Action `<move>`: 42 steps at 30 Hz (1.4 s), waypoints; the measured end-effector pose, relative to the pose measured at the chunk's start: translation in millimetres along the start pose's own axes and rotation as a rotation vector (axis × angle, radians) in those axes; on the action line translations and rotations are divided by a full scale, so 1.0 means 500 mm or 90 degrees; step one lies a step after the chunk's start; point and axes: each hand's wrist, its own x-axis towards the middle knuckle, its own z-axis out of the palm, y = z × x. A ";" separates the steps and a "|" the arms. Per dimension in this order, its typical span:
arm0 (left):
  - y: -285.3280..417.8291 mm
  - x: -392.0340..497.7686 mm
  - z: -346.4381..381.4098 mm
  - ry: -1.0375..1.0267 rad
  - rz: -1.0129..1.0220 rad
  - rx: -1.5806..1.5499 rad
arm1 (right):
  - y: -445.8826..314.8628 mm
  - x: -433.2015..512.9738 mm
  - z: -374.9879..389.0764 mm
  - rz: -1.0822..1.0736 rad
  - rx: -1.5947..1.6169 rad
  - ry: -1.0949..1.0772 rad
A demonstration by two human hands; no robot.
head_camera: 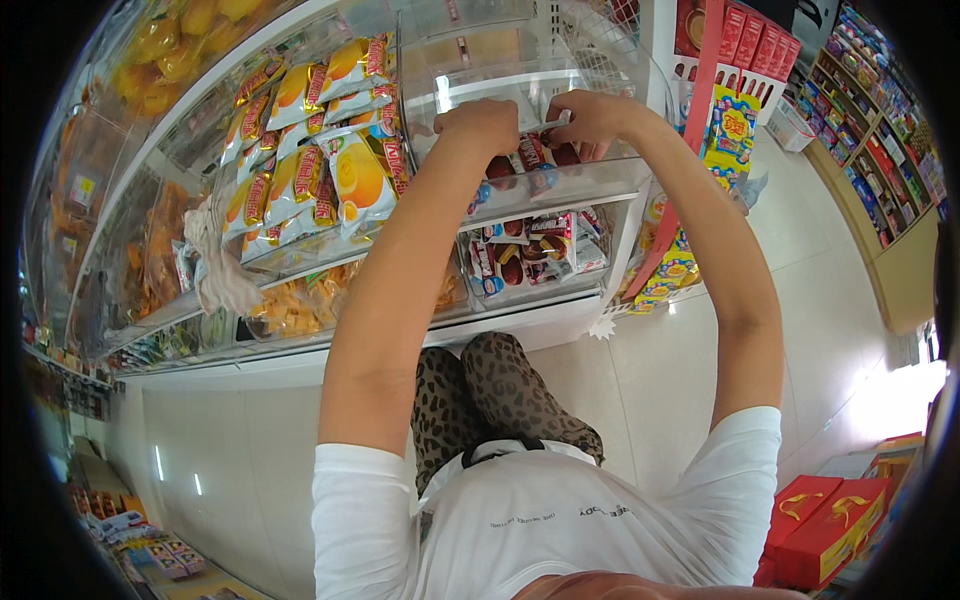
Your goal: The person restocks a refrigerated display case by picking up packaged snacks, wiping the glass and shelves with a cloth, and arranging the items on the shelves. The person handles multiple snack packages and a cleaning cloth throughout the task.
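Both my hands are inside the upper right clear plastic bin [592,174] of a display rack. My left hand [484,126] is curled over the bin's left part, its fingertips mostly hidden from me. At the right, the bent fingers of my right hand [600,124] are on a dark red snack packet [534,154] with a white edge. Chocolate cakes are pictured on the packets here. Similar snack packets [536,251] fill the bin below. To the left, white and orange snack packets [360,180] are piled in another bin.
A crumpled pale cloth [217,262] hangs over the rack's front rail at left. Yellow packets [731,127] hang along a red strip [701,82] beside my right arm. Stocked shelves [862,127] stand across the tiled floor [675,375]. Red gift boxes [829,532] are at lower right.
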 end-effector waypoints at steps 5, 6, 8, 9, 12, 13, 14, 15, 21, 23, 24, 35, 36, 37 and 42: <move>-0.005 0.009 0.004 -0.081 -0.035 -0.073 | 0.002 0.009 0.012 0.016 -0.084 0.059; -0.004 0.004 0.001 -0.077 -0.018 -0.074 | 0.005 0.010 0.015 0.022 -0.077 0.073; -0.003 -0.007 -0.002 -0.069 0.015 -0.075 | 0.006 0.005 0.014 0.008 -0.118 0.043; 0.000 -0.013 -0.005 -0.060 0.009 -0.074 | 0.005 0.003 0.014 0.002 -0.138 0.029; 0.005 -0.025 -0.014 -0.037 -0.001 -0.057 | 0.008 0.000 0.012 -0.026 -0.117 0.039; 0.007 -0.023 -0.016 -0.031 0.004 -0.045 | 0.019 0.008 0.013 -0.055 -0.124 0.077; 0.009 -0.022 -0.018 -0.024 0.010 -0.033 | 0.037 0.023 0.016 -0.085 -0.131 0.115; 0.004 -0.017 -0.013 0.039 0.011 -0.047 | 0.033 0.028 0.016 -0.119 -0.138 0.152; 0.003 -0.018 -0.025 0.527 -0.003 -0.181 | 0.008 0.027 0.012 -0.258 0.125 0.220; 0.001 -0.013 -0.037 0.727 0.003 -0.229 | -0.008 0.009 0.007 -0.304 0.153 0.222; 0.004 -0.015 -0.038 0.773 0.027 -0.287 | -0.008 0.004 0.005 -0.327 0.159 0.219; 0.009 0.003 -0.037 0.277 -0.006 -1.009 | 0.027 0.042 -0.017 -0.341 0.271 0.613; 0.000 0.008 -0.037 0.268 0.012 -1.041 | 0.024 0.041 -0.017 -0.333 0.231 0.651; -0.006 0.013 -0.036 0.259 0.031 -1.073 | 0.024 0.041 -0.017 -0.333 0.221 0.671; -0.015 0.014 -0.029 0.275 0.010 -0.995 | 0.013 0.024 -0.016 -0.308 0.162 0.718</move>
